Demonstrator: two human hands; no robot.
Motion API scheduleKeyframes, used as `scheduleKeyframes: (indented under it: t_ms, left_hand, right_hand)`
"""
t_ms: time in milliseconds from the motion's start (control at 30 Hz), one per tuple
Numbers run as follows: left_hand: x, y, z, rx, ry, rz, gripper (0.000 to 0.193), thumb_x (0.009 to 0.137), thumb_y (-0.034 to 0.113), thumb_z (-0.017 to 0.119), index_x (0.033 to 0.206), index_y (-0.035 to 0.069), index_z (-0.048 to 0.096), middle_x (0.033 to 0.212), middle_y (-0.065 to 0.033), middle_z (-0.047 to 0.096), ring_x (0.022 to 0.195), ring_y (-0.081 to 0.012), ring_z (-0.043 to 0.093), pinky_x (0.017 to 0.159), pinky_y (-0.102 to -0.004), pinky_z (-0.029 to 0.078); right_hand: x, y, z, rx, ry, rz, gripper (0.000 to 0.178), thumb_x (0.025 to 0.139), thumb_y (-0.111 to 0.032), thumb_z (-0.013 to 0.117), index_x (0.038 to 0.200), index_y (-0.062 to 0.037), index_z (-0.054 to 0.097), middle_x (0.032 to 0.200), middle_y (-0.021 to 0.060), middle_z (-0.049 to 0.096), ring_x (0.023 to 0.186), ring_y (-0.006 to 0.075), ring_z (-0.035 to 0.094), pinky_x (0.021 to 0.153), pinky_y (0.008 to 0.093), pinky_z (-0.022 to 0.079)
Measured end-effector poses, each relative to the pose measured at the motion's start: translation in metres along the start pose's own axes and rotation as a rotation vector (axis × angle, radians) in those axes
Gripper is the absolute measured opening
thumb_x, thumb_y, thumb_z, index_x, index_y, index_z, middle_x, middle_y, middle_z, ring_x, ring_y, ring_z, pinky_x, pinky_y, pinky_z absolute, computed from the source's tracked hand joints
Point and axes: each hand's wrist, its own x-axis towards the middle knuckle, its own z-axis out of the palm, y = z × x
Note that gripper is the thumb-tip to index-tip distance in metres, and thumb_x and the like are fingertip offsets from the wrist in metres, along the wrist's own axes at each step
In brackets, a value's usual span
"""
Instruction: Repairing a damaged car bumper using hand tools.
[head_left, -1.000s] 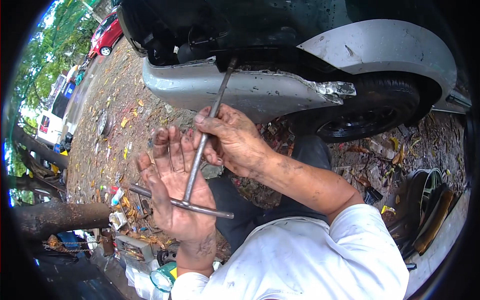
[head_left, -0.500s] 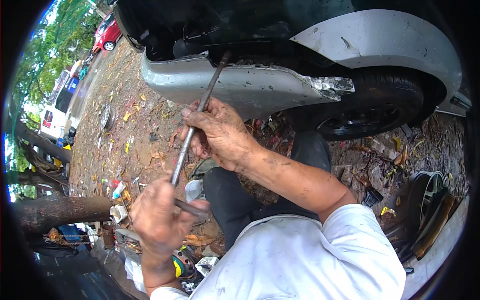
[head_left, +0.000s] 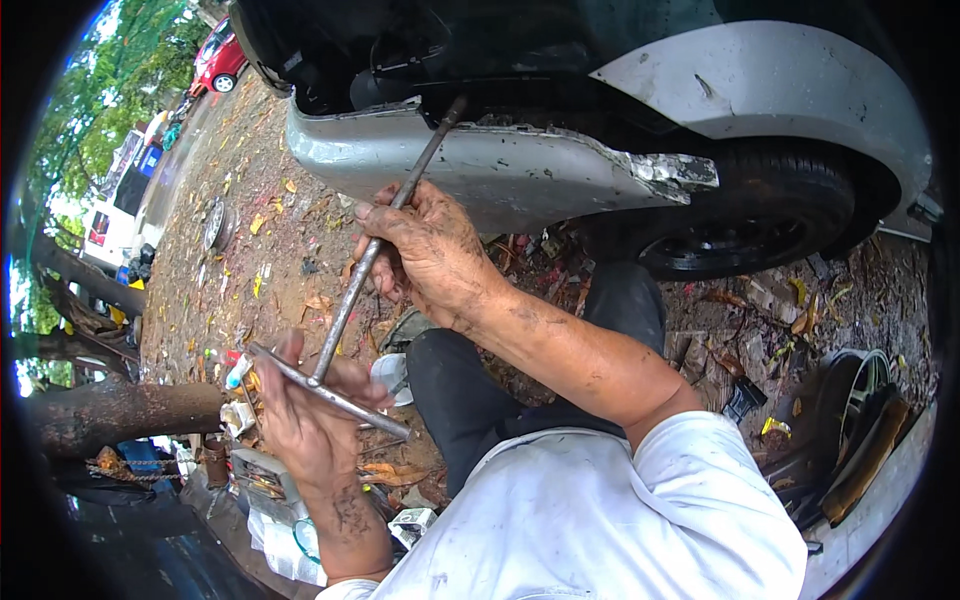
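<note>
My right hand is curled around the T-bar (head_left: 350, 295) at mid-shaft (head_left: 425, 245), and my left hand (head_left: 312, 425), open and blurred, is by its crossbar (head_left: 370, 415), nearer to me; whether the palm presses, I cannot tell. I judge the bar stiff, rather heavy, perhaps slippery, best held at these two places. Beyond my grip, its far end is lost in the dark over the bumper (head_left: 540, 180).

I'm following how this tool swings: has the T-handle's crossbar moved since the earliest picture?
Yes. Judged against the silver car bumper, the T-handle's crossbar has shifted to the left.
</note>
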Motion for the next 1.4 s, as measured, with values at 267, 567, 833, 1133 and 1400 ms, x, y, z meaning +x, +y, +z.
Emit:
scheduleKeyframes:
  t_ms: [267,567,833,1133,1400]
  left_hand:
    - [-0.012,0.050,0.020,2.040,-0.291,1.095,0.044,0.079,0.032,0.070,0.099,-0.003,0.053,0.098,-0.0206,0.056,0.083,-0.0357,0.057,0.071,-0.0457,0.047]
    - [-0.001,0.015,0.008,1.169,0.040,0.656,0.045,0.093,0.025,0.053,0.120,-0.009,0.042,0.069,-0.0148,0.061,0.043,-0.0156,0.053,0.041,-0.0253,0.045]
    - [-0.006,-0.005,0.004,-0.343,0.010,-0.103,0.041,0.097,0.033,0.038,0.115,-0.003,0.045,0.065,-0.0187,0.061,0.033,-0.0198,0.050,0.030,-0.0281,0.044]
    - [-0.018,0.059,0.034,2.054,-0.439,0.976,0.038,0.083,0.027,0.065,0.100,-0.005,0.052,0.094,-0.0193,0.057,0.088,-0.0356,0.057,0.073,-0.0417,0.046]
    - [-0.005,0.012,0.005,0.845,0.115,0.426,0.042,0.096,0.024,0.046,0.127,-0.004,0.040,0.072,-0.0130,0.060,0.056,-0.0233,0.063,0.052,-0.0306,0.054]
  right_hand:
    - [0.002,0.002,0.001,0.031,-0.027,0.009,0.029,0.085,-0.010,0.062,0.102,-0.0030,0.039,0.067,0.0105,0.059,0.039,0.0114,0.052,0.033,0.0207,0.041]
    - [0.005,0.006,0.000,-0.026,-0.021,-0.021,0.027,0.085,-0.009,0.061,0.099,-0.0044,0.039,0.067,0.0095,0.057,0.038,0.0100,0.050,0.032,0.0204,0.039]
    - [0.005,0.005,-0.002,-0.011,-0.002,-0.055,0.027,0.086,-0.010,0.061,0.099,-0.0043,0.039,0.065,0.0078,0.056,0.037,0.0088,0.049,0.030,0.0192,0.037]
    - [0.007,0.007,-0.002,0.018,-0.043,-0.048,0.028,0.086,-0.013,0.063,0.100,-0.0054,0.040,0.064,0.0074,0.056,0.036,0.0091,0.049,0.029,0.0191,0.038]
    - [0.014,0.015,-0.009,0.050,-0.041,-0.078,0.030,0.085,-0.013,0.064,0.099,-0.0052,0.039,0.064,0.0069,0.055,0.037,0.0096,0.048,0.031,0.0200,0.038]
